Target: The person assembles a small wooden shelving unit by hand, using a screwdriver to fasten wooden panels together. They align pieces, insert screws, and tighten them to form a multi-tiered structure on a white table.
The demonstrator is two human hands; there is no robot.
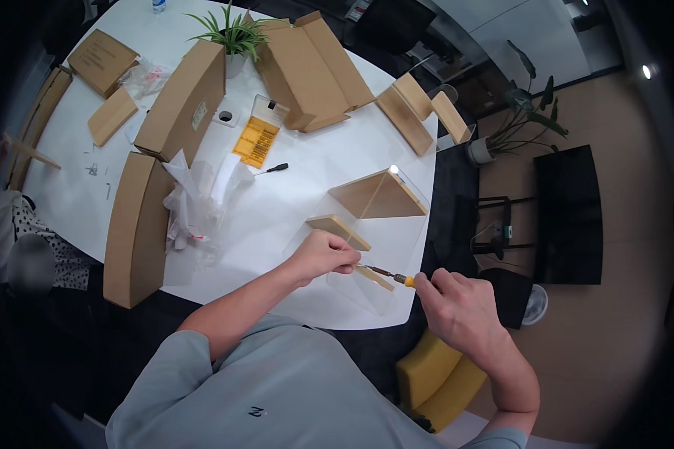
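My right hand (460, 310) is closed round the yellow handle of a screwdriver (383, 272). Its shaft points left, and the tip meets the fingertips of my left hand (316, 258). Those fingers are pinched together; whatever small thing is between them is too small to make out. Both hands are over a structure of clear panels (397, 241) and wooden pieces standing at the table's near right edge. A larger wooden board (380, 195) forms its far part, with a shorter wooden strip (340, 230) beside my left hand and another (374, 278) under the screwdriver.
On the white table (307, 161) lie a dark-handled screwdriver (277, 168), an orange-and-clear packet (257, 139), a tape roll (226, 117) and plastic wrap (202, 206). Cardboard boxes (183, 97) stand left, an open carton (307, 71) behind, a wooden assembly (408, 116) far right. Someone sits at the left.
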